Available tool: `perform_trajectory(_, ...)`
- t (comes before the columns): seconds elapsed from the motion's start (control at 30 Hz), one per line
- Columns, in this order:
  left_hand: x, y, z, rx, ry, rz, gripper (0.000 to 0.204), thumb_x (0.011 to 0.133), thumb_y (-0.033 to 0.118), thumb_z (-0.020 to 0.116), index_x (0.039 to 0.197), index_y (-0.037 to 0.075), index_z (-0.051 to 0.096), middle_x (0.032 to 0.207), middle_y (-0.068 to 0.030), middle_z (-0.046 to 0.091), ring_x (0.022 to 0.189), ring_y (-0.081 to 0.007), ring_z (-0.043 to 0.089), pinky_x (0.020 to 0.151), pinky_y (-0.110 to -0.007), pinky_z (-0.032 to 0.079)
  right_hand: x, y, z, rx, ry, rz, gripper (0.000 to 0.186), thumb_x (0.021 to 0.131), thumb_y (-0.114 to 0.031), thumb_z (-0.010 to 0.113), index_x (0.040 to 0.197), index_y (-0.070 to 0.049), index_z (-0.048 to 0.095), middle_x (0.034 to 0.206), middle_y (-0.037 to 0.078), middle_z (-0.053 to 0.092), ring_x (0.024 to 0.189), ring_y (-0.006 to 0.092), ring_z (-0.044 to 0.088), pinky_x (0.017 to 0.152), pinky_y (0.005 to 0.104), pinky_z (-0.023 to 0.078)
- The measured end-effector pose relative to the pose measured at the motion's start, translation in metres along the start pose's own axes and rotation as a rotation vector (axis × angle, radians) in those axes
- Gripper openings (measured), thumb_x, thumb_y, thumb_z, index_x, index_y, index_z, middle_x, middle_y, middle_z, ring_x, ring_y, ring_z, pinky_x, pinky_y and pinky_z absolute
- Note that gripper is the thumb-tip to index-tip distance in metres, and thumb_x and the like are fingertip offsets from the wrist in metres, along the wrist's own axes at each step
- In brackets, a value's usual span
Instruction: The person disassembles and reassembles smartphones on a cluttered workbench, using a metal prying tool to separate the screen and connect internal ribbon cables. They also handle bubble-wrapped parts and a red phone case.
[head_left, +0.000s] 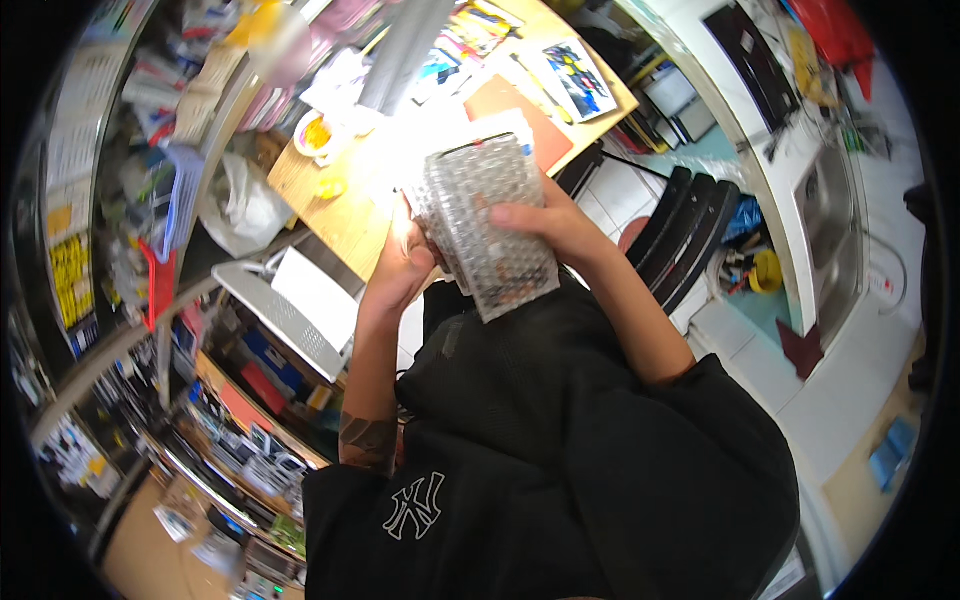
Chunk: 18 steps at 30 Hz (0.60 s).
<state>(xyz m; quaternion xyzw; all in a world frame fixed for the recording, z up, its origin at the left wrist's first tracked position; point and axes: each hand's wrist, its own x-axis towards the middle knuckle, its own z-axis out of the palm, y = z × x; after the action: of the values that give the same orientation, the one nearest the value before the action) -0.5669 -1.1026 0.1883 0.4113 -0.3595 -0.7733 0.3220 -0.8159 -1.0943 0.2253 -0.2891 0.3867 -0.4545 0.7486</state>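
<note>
In front of my chest, at the near side of the table, is a flat rectangular bundle of clear bubble wrap (490,245), tilted with its lower end toward me. My left hand (408,258) grips its left edge, the fingers partly hidden behind it. From the other side my right hand (562,222) holds it, thumb laid across the bubbled face and the other fingers out of sight underneath. Something darker or brownish shows faintly through the wrap, too blurred to name. Strong glare washes out the area beyond the bundle's far end.
Beyond my hands lies a wooden table (340,235) with a tape roll (316,135), a reddish-brown sheet (545,138) and a colourful printed sheet (578,82). A black slatted chair (690,240) and a sink (832,225) are at right; a white perforated panel (285,320) and crowded shelves are at left.
</note>
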Motion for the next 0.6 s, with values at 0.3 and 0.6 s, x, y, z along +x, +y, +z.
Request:
perform_trajectory(0.3, -0.059, 0.031, 0.018, -0.26, 0.313, 0.114, 0.101, 0.086, 0.039, 0.082, 0.159, 0.002, 0.022, 0.146, -0.0208, 0.051, 0.131, -0.0303, 0.057, 0.106, -0.042, 0.051, 0.023, -0.014, 0.063, -0.288, -0.237, 0.212, 0.077, 0.108, -0.061, 0.036, 0.152, 0.003, 0.04, 0.146, 0.016, 0.053, 0.131, 0.0192, 0.052, 0.107, 0.0341, 0.045)
perform_trajectory(0.6, -0.084, 0.033, 0.006, -0.349, 0.402, 0.234, 0.094, 0.087, 0.041, 0.08, 0.154, -0.002, 0.029, 0.139, -0.0196, 0.057, 0.128, -0.0268, 0.059, 0.109, -0.04, 0.047, 0.03, -0.019, 0.096, -0.749, -0.244, 0.058, 0.079, 0.105, -0.065, 0.043, 0.15, 0.0, 0.045, 0.124, 0.017, 0.069, 0.116, 0.0215, 0.064, 0.101, 0.0353, 0.047)
